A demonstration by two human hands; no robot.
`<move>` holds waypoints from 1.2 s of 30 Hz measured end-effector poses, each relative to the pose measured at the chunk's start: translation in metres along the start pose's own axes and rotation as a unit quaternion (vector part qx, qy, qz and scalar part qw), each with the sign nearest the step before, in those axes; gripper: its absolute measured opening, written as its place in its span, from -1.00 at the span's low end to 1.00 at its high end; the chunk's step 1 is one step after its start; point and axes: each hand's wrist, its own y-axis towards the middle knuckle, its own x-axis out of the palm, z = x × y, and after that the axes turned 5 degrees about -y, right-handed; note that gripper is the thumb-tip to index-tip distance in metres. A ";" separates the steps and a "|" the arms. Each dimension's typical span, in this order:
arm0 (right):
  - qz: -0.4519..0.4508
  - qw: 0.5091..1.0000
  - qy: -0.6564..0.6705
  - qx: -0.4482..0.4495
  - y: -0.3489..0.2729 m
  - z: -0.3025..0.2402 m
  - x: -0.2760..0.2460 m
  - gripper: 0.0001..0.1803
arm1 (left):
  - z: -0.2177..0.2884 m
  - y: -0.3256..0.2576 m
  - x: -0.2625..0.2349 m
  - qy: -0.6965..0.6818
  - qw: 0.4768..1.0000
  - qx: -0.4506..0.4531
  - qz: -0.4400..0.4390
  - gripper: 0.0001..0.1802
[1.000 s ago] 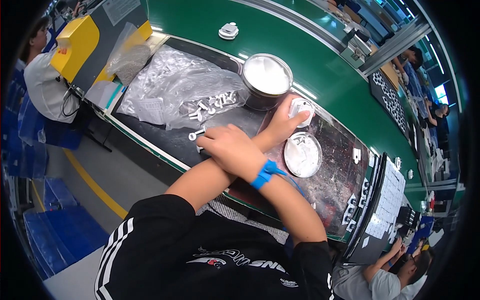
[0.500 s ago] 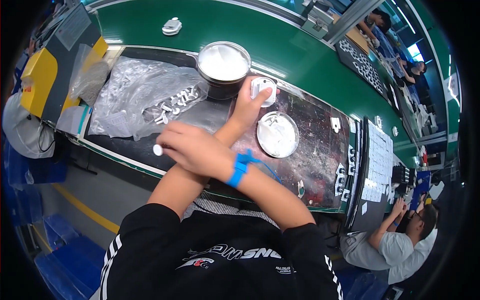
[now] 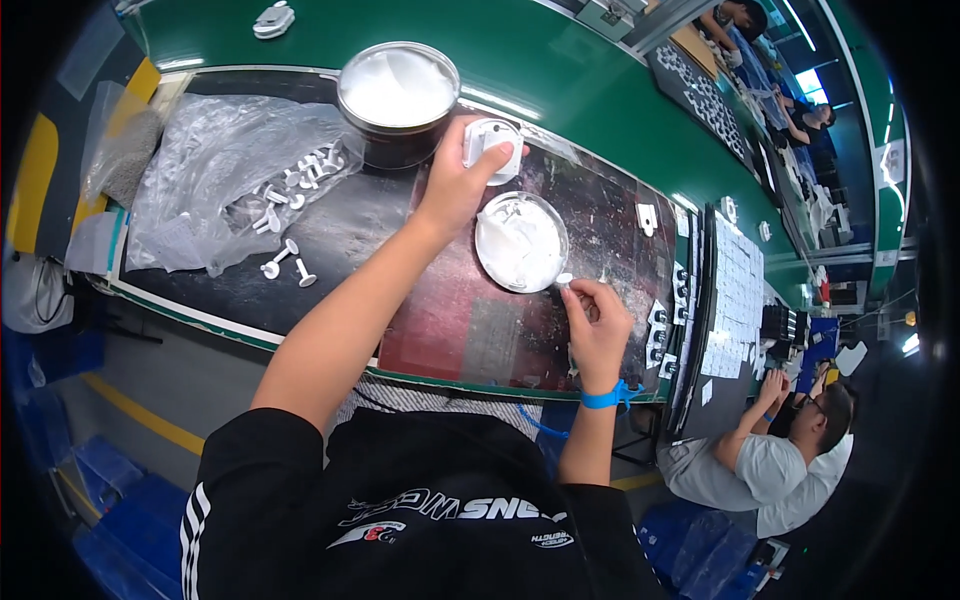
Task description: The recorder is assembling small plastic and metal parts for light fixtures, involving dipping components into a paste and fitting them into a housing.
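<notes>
My left hand point(image 3: 455, 190) grips a white plastic housing point(image 3: 483, 142), its thumb pressed across the face. Just below that hand lies a round shallow dish point(image 3: 521, 250) of white, paste-like stuff. At the dish's lower right edge, my right hand point(image 3: 603, 325) pinches a small white round-headed pin point(image 3: 564, 279) between thumb and fingertips. The pin's head is near the rim; whether it touches is unclear. Behind my left hand stands a large round tin point(image 3: 398, 90) filled with white material. To the left, a clear plastic bag point(image 3: 215, 165) spills several more white pins point(image 3: 310, 172).
Two loose pins point(image 3: 281, 260) lie in front of the bag. White parts with black pieces point(image 3: 657, 335) line the right side, beside a board of pale pieces point(image 3: 735, 300). Another white housing point(image 3: 647, 219) sits nearby. A co-worker point(image 3: 765, 455) sits at far right.
My right hand has swung from across my left forearm, near the bag, rightward to the dish, carrying the pin. My left hand still holds the housing. The whole view has shifted slightly.
</notes>
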 end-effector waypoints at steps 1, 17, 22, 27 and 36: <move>0.007 1.000 -0.006 -0.002 -0.003 0.003 0.004 -0.88 | 0.002 0.000 -0.001 -0.017 1.000 0.000 0.005 -0.66; 0.038 0.996 0.001 -0.076 -0.001 0.002 0.023 -0.89 | 0.008 -0.002 0.000 0.021 0.999 -0.024 0.008 -0.62; 0.035 0.995 -0.018 -0.091 0.000 0.003 0.022 -0.89 | 0.009 -0.002 0.000 0.027 0.999 -0.018 0.005 -0.62; 0.029 0.997 -0.001 -0.066 0.002 -0.004 0.021 -0.89 | 0.010 -0.002 0.000 0.036 0.999 -0.003 0.005 -0.61; 0.016 0.999 0.021 -0.028 0.000 -0.006 0.019 -0.87 | 0.010 -0.001 0.001 0.006 1.000 0.008 0.005 -0.61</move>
